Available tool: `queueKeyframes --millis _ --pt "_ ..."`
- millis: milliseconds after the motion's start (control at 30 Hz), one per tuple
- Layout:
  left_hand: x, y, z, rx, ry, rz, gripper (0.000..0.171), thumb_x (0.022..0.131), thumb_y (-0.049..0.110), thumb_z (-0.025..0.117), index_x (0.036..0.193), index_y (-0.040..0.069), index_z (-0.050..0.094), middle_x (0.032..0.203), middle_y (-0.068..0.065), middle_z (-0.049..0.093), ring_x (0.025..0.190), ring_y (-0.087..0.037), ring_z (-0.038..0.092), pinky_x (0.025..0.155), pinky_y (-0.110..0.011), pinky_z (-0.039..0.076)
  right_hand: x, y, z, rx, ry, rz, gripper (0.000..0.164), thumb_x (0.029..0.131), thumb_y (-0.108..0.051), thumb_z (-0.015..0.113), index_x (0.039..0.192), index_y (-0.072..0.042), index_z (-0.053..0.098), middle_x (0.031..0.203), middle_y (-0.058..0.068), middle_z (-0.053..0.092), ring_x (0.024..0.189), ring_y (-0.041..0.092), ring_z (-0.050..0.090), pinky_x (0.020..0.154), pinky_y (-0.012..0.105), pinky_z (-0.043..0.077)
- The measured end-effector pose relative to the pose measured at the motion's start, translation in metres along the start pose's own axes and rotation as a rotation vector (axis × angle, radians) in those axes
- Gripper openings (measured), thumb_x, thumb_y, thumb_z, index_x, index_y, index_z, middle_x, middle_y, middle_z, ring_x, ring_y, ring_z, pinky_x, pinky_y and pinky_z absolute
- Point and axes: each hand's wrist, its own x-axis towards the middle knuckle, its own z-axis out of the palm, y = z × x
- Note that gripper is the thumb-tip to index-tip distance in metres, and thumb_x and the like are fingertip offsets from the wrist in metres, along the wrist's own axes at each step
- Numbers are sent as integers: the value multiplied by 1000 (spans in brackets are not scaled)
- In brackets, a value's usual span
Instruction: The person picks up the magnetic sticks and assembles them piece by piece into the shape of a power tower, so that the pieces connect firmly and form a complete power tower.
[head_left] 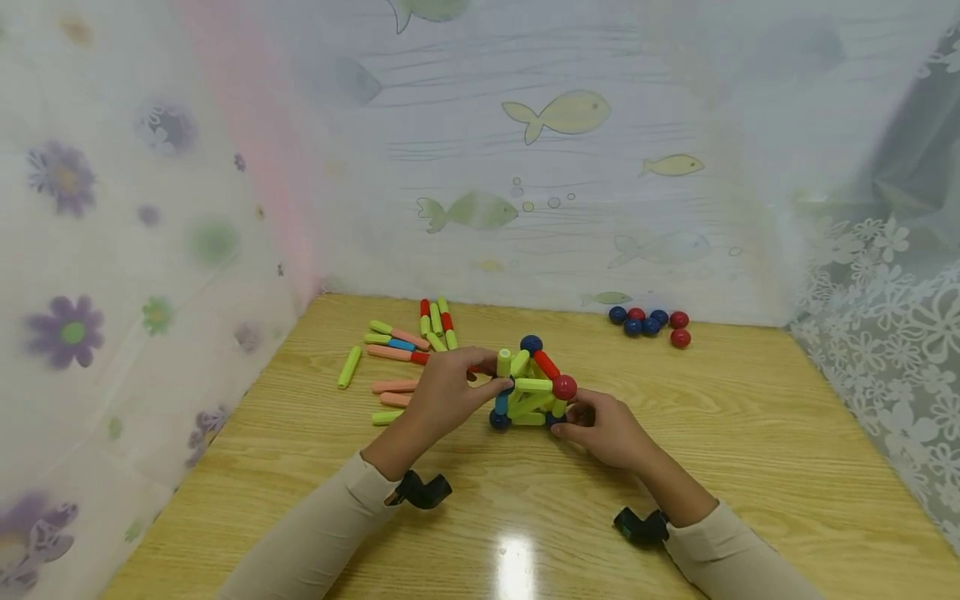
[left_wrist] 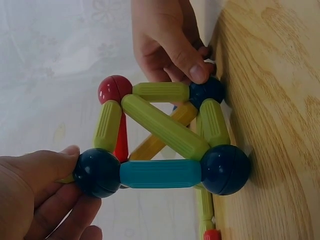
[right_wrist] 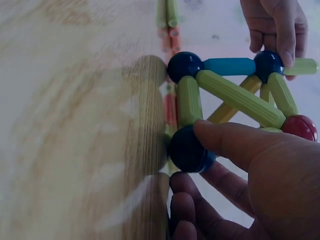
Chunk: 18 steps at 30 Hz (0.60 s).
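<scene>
Right hand (head_left: 611, 429): thumb and fingers pinch the low blue ball (right_wrist: 187, 150); a sharp tug could pull it off its rods.
Ball-and-rod frame (head_left: 534, 385): on the table (head_left: 750, 417) between the 2 hands; uneven pressure might skew it.
Left hand (head_left: 446, 383): grips the upper blue ball (left_wrist: 96, 172); slipping might dislodge the upright green rod (head_left: 504, 362).
Loose balls (head_left: 651, 327): 7, at the back; a bump may roll them.
</scene>
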Motion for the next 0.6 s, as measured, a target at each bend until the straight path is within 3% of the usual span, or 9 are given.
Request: queueKeyframes --millis 133,200,300,433,500,600 --pt "0 1 0 -8 -9 -11 28 89 30 84 113 16 78 105 2 78 95 -16 75 78 -33 60 5 10 -18 72 -52 1 30 95 -20 75 123 -10 68 103 8 70 87 18 67 73 33 56" --pt "0 1 -1 -11 -14 -14 28 89 30 83 113 16 78 105 1 78 96 -19 75 79 -35 60 12 22 -35 109 -22 35 36 97 -17 71 132 -6 65 110 14 70 87 19 70 71 33 58" --pt "0 2 -2 -14 -16 -20 27 90 30 83 112 15 78 104 1 78 96 -21 75 79 -35 61 26 46 -64 112 155 146 47 101 -21 66 143 -4 56 119 21 64 82 26 72 65 34 60" --pt "-1 1 -3 -7 -16 -26 27 89 30 84 112 15 79 103 2 78 95 -19 74 79 -34 60 47 84 -98 16 406 318 66 101 -31 64 156 -5 42 129 28 59 102 39 65 74 41 58" --pt "-1 1 -3 -5 -20 -25 29 89 30 84 113 15 79 104 3 78 95 -17 74 79 -34 60 55 101 -111 -18 458 388 75 100 -35 63 161 -5 32 138 33 54 119 48 53 87 50 54" --pt "1 0 -2 -7 -27 -18 31 90 31 83 116 15 78 104 3 78 95 -14 74 80 -35 61 65 118 -125 -36 460 469 80 101 -38 61 164 -6 25 138 35 55 123 55 48 93 54 52"
